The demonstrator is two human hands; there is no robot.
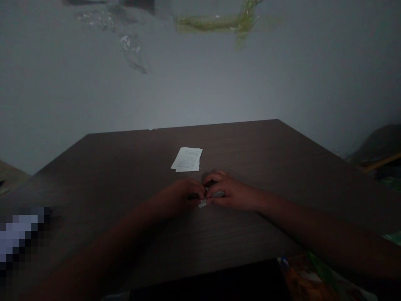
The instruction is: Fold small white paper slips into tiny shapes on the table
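Note:
My left hand [188, 193] and my right hand [230, 192] meet at the middle of the dark wooden table [131, 167]. Between their fingertips is a small piece of white paper [202, 203], mostly covered by the fingers. The left hand is closed, thumb and fingers pinching at the paper's left side. On the other side the right hand curls over it, its fingertips pressed to the paper and a pale bit showing under the fingers. Just beyond the hands lies a loose stack of printed paper sheets [188, 159], slightly fanned. Dim light hides fine detail.
A pixelated, blurred-out object [19, 234] lies at the table's left. Below the near edge are a black surface [213, 282] and colourful items [310, 276]. The wall [200, 83] behind bears yellowish tape [213, 24] and clear tape [133, 50].

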